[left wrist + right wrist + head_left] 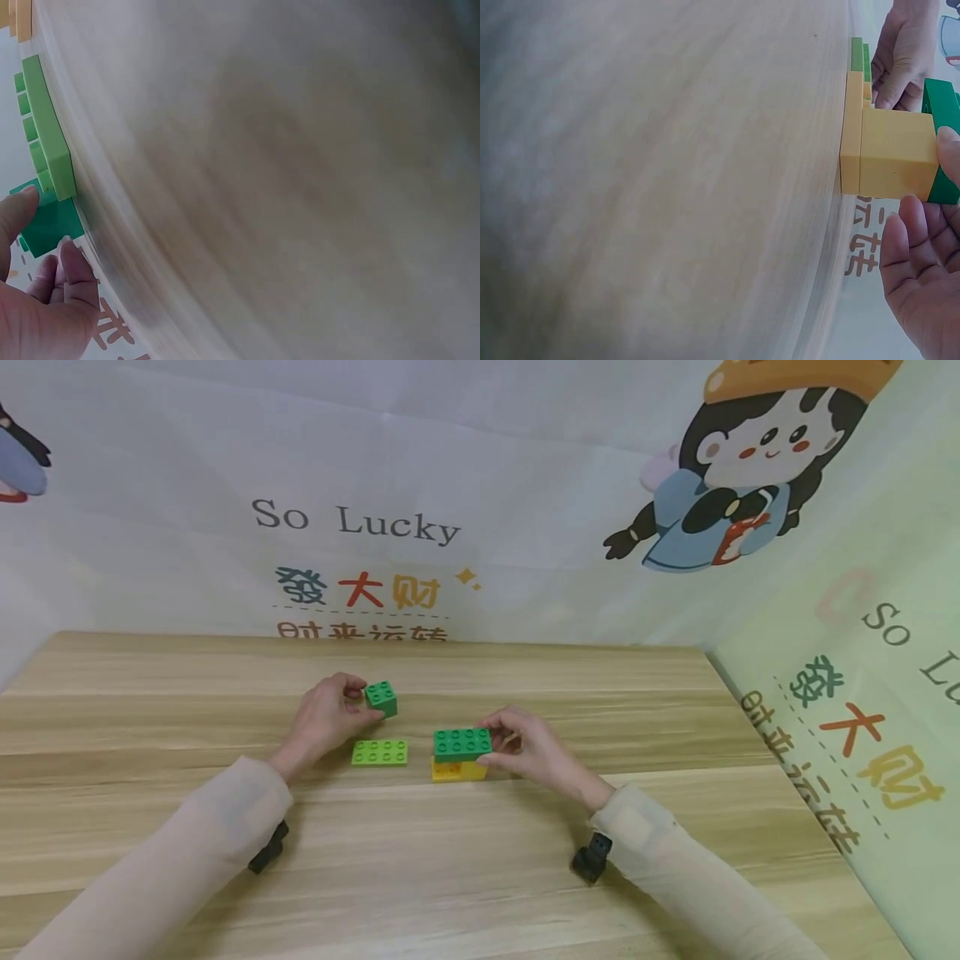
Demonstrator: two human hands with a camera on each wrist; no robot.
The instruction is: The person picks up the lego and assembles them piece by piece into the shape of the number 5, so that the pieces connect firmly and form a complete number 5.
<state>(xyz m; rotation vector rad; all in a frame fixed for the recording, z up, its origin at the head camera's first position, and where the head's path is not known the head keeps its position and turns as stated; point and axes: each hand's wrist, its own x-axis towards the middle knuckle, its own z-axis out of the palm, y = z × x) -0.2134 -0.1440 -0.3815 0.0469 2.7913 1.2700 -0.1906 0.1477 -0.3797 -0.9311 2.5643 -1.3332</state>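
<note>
In the head view my left hand (326,718) pinches a small dark green toy building brick (381,700) between thumb and fingers, behind a flat lime green brick (379,752) lying on the table. The left wrist view shows that dark green brick (54,225) between thumb and fingertips, partly hidden by the lime one (49,131). My right hand (528,747) grips the right end of a longer dark green brick (462,745). Beneath it, a yellow block (898,154) stands on a flat yellow brick (851,135); the green piece sits on top, its left end overhanging.
All the bricks rest on a wood-grain table (420,877). Behind it hangs a printed white cloth (525,593), with another panel along the right edge. Small black devices (592,858) are strapped at both wrists, by the light sleeves (675,843).
</note>
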